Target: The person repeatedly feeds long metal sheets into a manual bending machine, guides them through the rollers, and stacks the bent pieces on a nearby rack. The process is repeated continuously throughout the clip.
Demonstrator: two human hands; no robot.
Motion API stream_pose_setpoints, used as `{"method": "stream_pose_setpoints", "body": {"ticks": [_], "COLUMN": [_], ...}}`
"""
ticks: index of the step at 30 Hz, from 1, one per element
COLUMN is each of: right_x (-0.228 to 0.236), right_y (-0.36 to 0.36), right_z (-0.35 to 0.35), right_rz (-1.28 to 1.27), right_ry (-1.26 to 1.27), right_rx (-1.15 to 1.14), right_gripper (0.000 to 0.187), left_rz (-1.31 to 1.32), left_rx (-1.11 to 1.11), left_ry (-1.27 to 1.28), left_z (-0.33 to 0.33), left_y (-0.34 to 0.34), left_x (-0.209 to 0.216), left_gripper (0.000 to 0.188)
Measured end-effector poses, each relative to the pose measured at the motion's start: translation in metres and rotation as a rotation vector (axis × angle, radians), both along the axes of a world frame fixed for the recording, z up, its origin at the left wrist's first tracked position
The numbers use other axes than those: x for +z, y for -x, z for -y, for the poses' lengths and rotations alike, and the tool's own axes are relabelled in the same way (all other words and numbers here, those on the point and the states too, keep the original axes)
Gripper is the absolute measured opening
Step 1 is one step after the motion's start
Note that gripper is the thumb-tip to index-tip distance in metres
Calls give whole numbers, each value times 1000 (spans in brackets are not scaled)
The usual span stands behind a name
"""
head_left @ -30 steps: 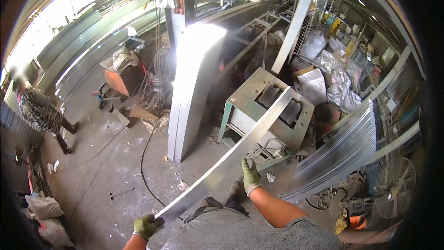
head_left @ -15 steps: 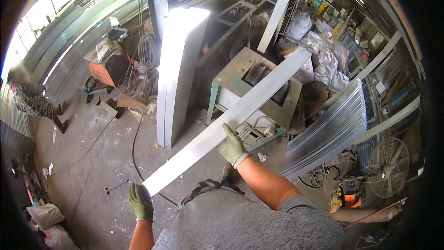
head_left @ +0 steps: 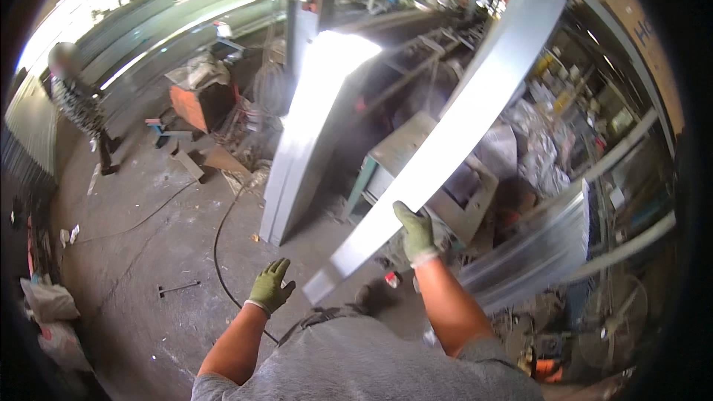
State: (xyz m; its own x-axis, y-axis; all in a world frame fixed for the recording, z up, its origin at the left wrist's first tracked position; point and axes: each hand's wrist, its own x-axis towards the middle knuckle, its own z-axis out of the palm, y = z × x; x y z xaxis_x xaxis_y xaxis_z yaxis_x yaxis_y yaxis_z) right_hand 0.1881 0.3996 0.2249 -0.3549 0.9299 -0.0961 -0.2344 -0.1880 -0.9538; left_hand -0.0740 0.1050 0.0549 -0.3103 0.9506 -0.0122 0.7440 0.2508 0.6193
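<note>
Long metal strip carried one-handed through a workshop.

The long flat metal strip [head_left: 453, 134] slants from near the person's waist up toward the top right, its near end low above the concrete floor [head_left: 148, 252] and its far end high over the green-legged work table [head_left: 416, 171]. The right hand [head_left: 417, 234], gloved, is closed around the strip's edge partway along and bears it alone; the left hand [head_left: 270, 287], also gloved, hangs apart from it with fingers loosely spread, holding nothing. This looks like the lifting and swinging step. The next move seems to call for the left hand to steady the low end, clear of the leaning sheet-metal panel [head_left: 312, 126].
</note>
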Motion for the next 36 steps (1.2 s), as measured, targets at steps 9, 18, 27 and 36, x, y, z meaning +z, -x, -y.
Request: {"method": "stream_pose_setpoints", "body": {"ticks": [9, 18, 27, 36], "right_x": [48, 22, -34, -76], "right_y": [19, 53, 39, -2], "right_z": [3, 52, 45, -1], "right_rz": [449, 828, 1071, 1104], "right_ry": [-439, -839, -1180, -1519], "right_rx": [220, 549, 827, 1007], "right_gripper": [36, 40, 38, 32], "left_rz": [-260, -723, -482, 39], "left_rx": [222, 369, 288, 51], "left_ry": [-662, -1006, -224, 433], "left_z": [-10, 55, 96, 174], "left_y": [22, 43, 62, 21], "left_x": [166, 274, 186, 21], "left_gripper": [62, 59, 83, 49]}}
